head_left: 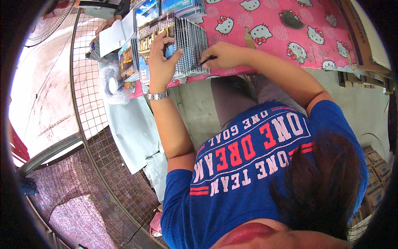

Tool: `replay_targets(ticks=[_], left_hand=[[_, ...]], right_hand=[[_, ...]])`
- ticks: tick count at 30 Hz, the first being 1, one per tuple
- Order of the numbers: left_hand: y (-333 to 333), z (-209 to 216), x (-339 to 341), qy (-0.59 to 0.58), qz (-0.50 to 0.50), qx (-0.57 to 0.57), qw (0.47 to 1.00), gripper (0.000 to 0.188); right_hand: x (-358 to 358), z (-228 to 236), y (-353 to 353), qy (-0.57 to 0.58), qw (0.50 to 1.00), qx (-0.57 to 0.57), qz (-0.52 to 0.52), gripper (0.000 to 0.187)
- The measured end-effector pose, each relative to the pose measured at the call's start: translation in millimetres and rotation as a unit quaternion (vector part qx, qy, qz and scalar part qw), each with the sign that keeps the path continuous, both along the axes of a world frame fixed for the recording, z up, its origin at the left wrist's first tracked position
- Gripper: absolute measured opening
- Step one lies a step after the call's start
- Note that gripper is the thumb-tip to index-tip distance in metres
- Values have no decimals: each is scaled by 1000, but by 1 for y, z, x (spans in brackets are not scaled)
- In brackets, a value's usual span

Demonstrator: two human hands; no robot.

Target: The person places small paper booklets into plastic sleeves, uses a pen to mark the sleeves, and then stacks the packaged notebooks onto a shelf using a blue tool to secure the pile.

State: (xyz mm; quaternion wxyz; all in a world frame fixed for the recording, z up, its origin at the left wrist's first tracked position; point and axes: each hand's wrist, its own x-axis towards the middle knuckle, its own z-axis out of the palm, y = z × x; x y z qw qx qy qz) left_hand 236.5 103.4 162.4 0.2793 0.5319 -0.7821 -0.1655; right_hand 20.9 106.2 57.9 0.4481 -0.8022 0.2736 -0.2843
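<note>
A tall stack of spiral-bound notebooks (188,41) stands at the table's near edge, its wire bindings facing right. My left hand (161,64), with a metal watch on the wrist, lies on the top notebook's cover, thumb and fingers spread. At the stack's right side, my right hand (226,55) is closed around a slim black tool (208,59). Its tip points left at the wire bindings; whether it touches them is hard to make out, and its exact kind does not show.
A pink cat-patterned cloth (265,52) covers the table. More notebooks (178,5) are stacked behind. Left of the stack, a clear plastic bag (108,92) sits near another person's hand (108,23) and an open white booklet (112,37). A cardboard box (362,37) stands right.
</note>
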Motion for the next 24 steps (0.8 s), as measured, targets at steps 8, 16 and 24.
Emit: replay_targets(ticks=[8,16,24], left_hand=[[-1,1,0,18,-2,4,1000,39],[1,4,-2,17,-3,1,1000,38],[-1,0,1,21,-10,-6,1000,38]], right_hand=[[-1,-13,5,-36,994,-101,-39,34],[-1,3,-4,85,990,101,46,40],[-2,-21,5,-33,986,-154,-52,37]])
